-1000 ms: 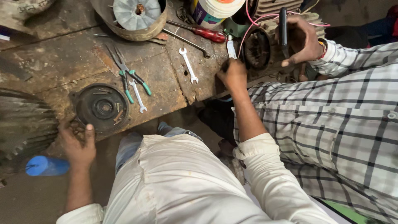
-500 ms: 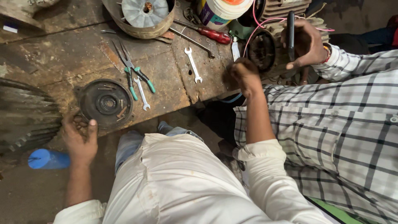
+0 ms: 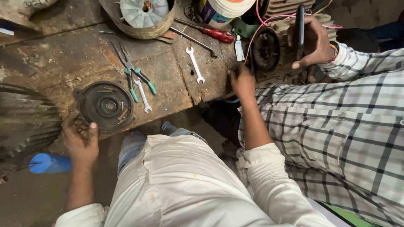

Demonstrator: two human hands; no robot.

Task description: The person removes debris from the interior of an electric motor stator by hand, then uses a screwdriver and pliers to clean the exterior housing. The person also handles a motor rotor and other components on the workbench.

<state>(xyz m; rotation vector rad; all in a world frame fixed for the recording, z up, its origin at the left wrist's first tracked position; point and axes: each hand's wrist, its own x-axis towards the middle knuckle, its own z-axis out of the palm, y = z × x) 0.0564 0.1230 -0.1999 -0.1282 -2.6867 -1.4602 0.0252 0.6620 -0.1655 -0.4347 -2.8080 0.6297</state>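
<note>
Rusty and oil-stained, the workbench (image 3: 63, 63) fills the upper left of the view, its near edge running above the person's knees. At that edge, toward the left, lies a dark round motor cover (image 3: 106, 105), flat, face up. The left hand (image 3: 81, 138) rests at the cover's near rim, fingers loosely curled and thumb raised; it touches the rim but grips nothing that I can see. The right hand (image 3: 242, 82) is at the bench's right end, closed over something small at the edge; what it holds is hidden.

Between the hands, on the bench, lie green-handled pliers (image 3: 134, 75), a small spanner (image 3: 143, 94) just beside them and a larger spanner (image 3: 195, 65) further right. Near the far edge sit a screwdriver (image 3: 212, 31) with a red handle and a round housing with a finned disc (image 3: 143, 14). A co-worker in a checked shirt holds a dark phone (image 3: 299, 31) upright beside a motor (image 3: 265, 48) with pink wires.

By my reading, the cover is being steadied for lifting or turning; that calls for a firmer grip on its rim.
</note>
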